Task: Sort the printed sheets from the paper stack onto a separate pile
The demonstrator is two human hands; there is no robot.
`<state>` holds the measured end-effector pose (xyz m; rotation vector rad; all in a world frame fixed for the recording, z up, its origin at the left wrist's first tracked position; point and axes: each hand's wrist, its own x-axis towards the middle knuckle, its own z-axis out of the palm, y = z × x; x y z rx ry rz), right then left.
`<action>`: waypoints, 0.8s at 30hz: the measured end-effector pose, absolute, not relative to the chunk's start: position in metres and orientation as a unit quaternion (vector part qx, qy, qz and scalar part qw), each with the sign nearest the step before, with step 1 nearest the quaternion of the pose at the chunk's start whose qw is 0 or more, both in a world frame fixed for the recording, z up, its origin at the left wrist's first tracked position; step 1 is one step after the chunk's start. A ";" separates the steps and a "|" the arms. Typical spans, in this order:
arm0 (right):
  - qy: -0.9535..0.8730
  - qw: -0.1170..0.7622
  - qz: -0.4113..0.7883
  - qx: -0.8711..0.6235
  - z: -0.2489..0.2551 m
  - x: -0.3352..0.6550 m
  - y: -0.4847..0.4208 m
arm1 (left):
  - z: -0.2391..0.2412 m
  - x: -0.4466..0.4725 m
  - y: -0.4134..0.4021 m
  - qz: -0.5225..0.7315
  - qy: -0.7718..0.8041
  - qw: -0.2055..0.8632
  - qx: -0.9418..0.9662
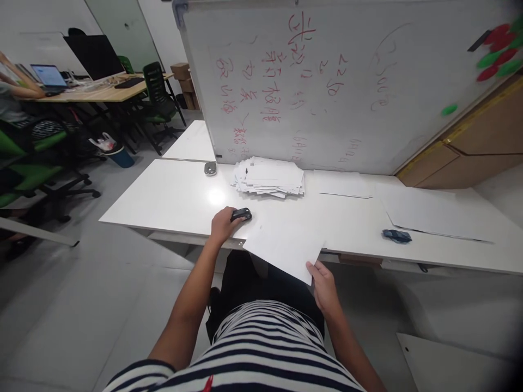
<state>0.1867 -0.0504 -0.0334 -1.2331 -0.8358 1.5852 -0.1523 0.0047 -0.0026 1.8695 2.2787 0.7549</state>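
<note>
My left hand (223, 224) is wrapped round a black stapler (242, 214) on the white table, left of the paper. Between the thumb and fingers of my right hand (324, 283) is the near right corner of a white sheet of paper (286, 245). That paper juts over the table's front edge, its far part lying on the tabletop. Whether it is one sheet or a few, I cannot tell. Beyond both hands sits an untidy stack of papers (272, 177), close to the whiteboard.
Behind the table (163, 201) stands a whiteboard (347, 65) with red writing. Flat papers (433, 212) and a dark blue crumpled item (396, 236) lie to the right. A small silver-rimmed object (210, 169) rests at back left. A person's arm (20, 81) shows at another desk.
</note>
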 end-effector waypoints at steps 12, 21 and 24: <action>-0.367 0.411 0.678 -0.486 -0.032 0.173 -0.029 | 0.011 -0.158 0.000 0.225 0.683 0.127 0.683; -0.325 0.472 0.649 -0.501 -0.031 0.177 -0.031 | 0.012 -0.159 0.000 0.225 0.687 0.127 0.679; -0.347 0.445 0.660 -0.496 -0.030 0.169 -0.033 | 0.012 -0.159 0.001 0.213 0.686 0.138 0.682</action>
